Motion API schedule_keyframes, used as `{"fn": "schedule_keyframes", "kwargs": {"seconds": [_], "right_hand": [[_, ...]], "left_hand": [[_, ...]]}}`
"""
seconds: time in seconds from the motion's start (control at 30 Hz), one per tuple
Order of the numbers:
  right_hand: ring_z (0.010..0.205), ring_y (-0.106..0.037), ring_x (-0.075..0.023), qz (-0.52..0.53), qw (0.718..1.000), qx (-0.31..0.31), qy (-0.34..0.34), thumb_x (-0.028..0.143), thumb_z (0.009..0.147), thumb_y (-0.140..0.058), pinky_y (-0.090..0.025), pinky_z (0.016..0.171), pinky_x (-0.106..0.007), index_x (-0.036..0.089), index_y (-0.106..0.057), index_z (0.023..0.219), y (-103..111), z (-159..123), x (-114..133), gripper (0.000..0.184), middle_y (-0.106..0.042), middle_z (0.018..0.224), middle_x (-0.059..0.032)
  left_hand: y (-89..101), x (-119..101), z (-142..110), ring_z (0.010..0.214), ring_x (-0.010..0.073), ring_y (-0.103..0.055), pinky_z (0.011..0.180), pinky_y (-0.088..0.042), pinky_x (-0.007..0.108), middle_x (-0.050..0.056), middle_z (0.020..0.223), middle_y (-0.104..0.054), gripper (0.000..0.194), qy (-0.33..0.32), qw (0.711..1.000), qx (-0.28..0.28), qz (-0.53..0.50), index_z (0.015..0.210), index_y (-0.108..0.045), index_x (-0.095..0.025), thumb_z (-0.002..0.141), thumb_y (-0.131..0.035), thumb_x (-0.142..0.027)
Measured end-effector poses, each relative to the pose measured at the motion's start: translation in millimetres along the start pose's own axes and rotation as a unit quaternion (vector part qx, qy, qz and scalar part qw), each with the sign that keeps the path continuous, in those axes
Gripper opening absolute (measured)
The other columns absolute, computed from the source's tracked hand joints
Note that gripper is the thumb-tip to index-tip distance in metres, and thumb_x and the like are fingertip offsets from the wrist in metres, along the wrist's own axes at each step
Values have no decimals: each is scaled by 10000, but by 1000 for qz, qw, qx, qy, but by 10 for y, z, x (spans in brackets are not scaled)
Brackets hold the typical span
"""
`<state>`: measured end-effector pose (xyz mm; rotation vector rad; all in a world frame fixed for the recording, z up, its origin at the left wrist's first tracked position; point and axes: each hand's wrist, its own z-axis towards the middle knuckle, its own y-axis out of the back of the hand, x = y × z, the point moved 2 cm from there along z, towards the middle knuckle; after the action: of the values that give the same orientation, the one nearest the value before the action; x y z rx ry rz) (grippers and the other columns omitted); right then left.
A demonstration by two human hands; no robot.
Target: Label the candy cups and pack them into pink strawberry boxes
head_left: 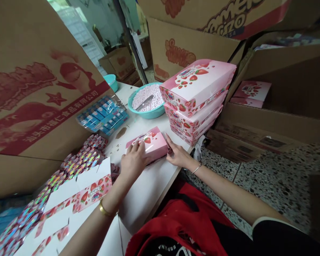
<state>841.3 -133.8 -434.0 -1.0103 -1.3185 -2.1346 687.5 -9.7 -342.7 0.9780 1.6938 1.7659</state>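
Note:
A small pink strawberry-printed box (152,142) lies on the white table (146,188) in front of me. My left hand (133,161) rests on its near left end, fingers curled over the top. My right hand (177,154) presses against its right end, fingers pinched at the flap there. Right beside it rises a stack of several larger pink strawberry boxes (197,99).
A teal bowl of small pale candies (147,101) with a scoop stands behind the box. Blue packets (104,115) and shiny wrapped sweets (77,161) lie at left, flat pink cartons (88,193) near me. Big cardboard cartons (37,89) crowd left, back and right; speckled floor at right.

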Motion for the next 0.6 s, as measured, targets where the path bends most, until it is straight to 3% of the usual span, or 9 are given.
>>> {"fn": "schedule_keyframes", "kwargs": {"seconds": [0.1, 0.17, 0.27, 0.33, 0.4, 0.47, 0.6], "right_hand": [[870, -684, -192, 8, 1000, -5, 26, 82, 789, -501, -555, 917, -331, 229, -151, 1580, 1, 6, -7, 878, -696, 1136, -69], [993, -684, -197, 19, 998, -9, 55, 67, 789, -499, -521, 1016, -355, 258, -214, 1567, -8, 10, -22, 850, -667, 1241, -65], [1249, -585, -214, 27, 995, -20, 89, 53, 784, -502, -454, 1118, -391, 272, -277, 1547, -32, 13, -62, 825, -586, 1392, -55], [1317, -533, -218, 28, 995, -23, 94, 50, 782, -506, -450, 1127, -397, 265, -295, 1542, -50, 12, -92, 818, -554, 1433, -56], [1324, -530, -218, 30, 995, -23, 92, 51, 781, -510, -452, 1127, -399, 257, -300, 1539, -64, 8, -110, 813, -532, 1457, -62], [1327, -528, -228, 34, 996, -19, 86, 84, 796, -541, -446, 1132, -409, 237, -302, 1538, -70, 4, -115, 794, -508, 1479, -81], [1344, -510, -263, 45, 997, -12, 57, 279, 851, -656, -436, 1137, -446, 220, -325, 1526, -77, 3, -106, 754, -494, 1487, -117]], "left_hand": [[-69, -27, -31, 1296, 387, -485, 869, -554, 512, 176, 1497, -454, 730, -6, 1000, -4, 6, 1463, -417, -206, 842, -625, -528], [-154, 93, -51, 1288, 383, -493, 926, -527, 515, 184, 1480, -472, 799, -26, 999, -29, -8, 1480, -393, -194, 826, -613, -597], [-302, 398, -52, 1340, 409, -448, 1104, -347, 613, 195, 1469, -485, 905, -84, 992, -86, -23, 1491, -386, -174, 782, -597, -696], [-377, 570, -21, 1366, 396, -436, 1154, -269, 617, 186, 1465, -494, 862, -158, 981, -104, -44, 1470, -429, -178, 795, -583, -691], [-399, 668, 34, 1323, 340, -509, 1136, -362, 521, 171, 1420, -548, 756, -221, 966, -107, -83, 1423, -499, -184, 828, -571, -644], [-359, 698, 101, 1234, 290, -598, 1048, -478, 417, 153, 1351, -611, 676, -243, 957, -105, -116, 1378, -552, -196, 840, -576, -605], [-213, 659, 204, 1138, 274, -664, 964, -539, 369, 138, 1303, -649, 629, -255, 956, -80, -124, 1332, -599, -208, 825, -603, -580]]}}
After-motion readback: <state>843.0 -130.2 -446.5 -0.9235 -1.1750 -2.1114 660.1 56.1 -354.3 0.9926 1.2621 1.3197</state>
